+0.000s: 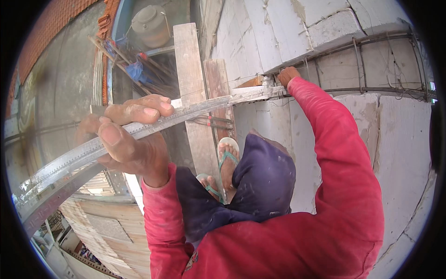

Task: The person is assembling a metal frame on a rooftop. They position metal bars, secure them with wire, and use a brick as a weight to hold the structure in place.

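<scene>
Left hand [132,149]: fingers closed over a long, straight-sided silver-grey metal bar with a pitted edge and pale spatter [200,109], thumb on the near face, fingertips over the top edge, so bar pinched between. Right hand [290,74]: fingers curled in at the wall gap; can't tell if they grip anything, tips hidden. Key relation: bar's long axis goes from left hand toward between 2 and 3 o'clock, ending just beside the right hand, at that hand's 8 o'clock; contact there unclear. Other way it runs to 8 o'clock, out to the rim of view. Left hand is on the bar, so nearer; right hand only close to the far end. Off right hand at 3 o'clock: dark steel reinforcing bars [355,89] with thin wires, in the gap between white block walls [348,130]. From left hand, 1 o'clock: pale wooden plank [189,60], shorter brown wooden plank [216,76] beside it, both passing under the bar. At 4 o'clock, feet in green-strapped sandals [228,143] on the planks. At 12 o'clock, blue plastic bundle [135,71], grey round tank [151,28] beyond.
</scene>
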### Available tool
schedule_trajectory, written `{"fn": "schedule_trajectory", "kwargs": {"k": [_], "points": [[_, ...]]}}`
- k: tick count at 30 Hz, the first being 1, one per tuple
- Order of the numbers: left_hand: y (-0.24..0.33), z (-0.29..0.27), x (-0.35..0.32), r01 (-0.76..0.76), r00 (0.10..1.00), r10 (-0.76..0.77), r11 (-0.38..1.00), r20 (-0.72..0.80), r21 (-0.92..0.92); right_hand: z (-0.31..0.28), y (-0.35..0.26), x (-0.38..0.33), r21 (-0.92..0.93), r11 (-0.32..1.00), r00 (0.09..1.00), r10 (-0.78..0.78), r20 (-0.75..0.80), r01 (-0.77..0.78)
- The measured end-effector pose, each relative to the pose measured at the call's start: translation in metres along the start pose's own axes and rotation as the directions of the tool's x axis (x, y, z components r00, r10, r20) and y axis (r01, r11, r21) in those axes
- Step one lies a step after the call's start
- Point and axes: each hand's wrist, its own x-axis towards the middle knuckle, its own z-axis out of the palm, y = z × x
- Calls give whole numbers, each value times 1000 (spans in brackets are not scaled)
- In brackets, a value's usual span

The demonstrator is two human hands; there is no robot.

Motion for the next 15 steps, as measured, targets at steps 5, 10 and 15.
{"fn": "schedule_trajectory", "kwargs": {"k": [5,10,15], "points": [[-3,1,2,1,1000,-3,999,-25,-51,-18,-1,-15,108,980,981,156,116,-169],[-3,-4,3,-8,1000,11,997,28,-81,-25,-25,-41,225,898,924,378,47,-379],[-4,-6,5,4,997,9,986,79,-170,-21,-36,-47,563,638,819,558,132,-525]]}}
